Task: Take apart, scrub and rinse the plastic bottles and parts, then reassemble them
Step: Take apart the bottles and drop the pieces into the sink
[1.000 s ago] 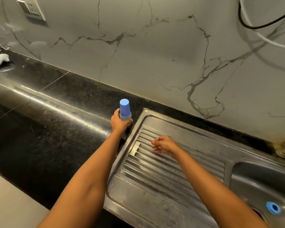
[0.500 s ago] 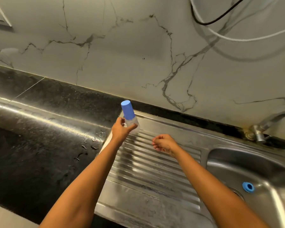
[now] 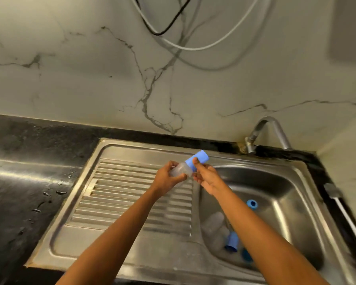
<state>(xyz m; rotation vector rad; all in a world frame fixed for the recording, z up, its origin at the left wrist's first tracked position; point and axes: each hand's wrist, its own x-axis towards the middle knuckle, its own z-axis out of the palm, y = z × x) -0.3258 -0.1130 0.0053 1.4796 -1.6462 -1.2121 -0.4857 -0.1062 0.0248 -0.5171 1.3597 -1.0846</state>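
Left grip [image 3: 168,178] curled round the clear bottle [image 3: 180,170], held tilted over the edge between drainboard [image 3: 121,182] and sink [image 3: 286,192], while the right grip [image 3: 209,178] pinched its blue cap [image 3: 199,157] with thumb and fingers. More clear bottles [image 3: 214,223], a second cap [image 3: 231,242] and a blue ring [image 3: 252,204] lay in the sink below the tap [image 3: 269,130], with water drops [image 3: 60,192] scattered on the black surface [image 3: 19,202] to the left.

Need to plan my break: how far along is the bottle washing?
Early, it seems. Done: a blue ring lies loose in the sink near clear bottles. In hand: left hand holds a capped bottle, right hand grips its blue cap. Left: uncapping, scrubbing, rinsing, reassembly.
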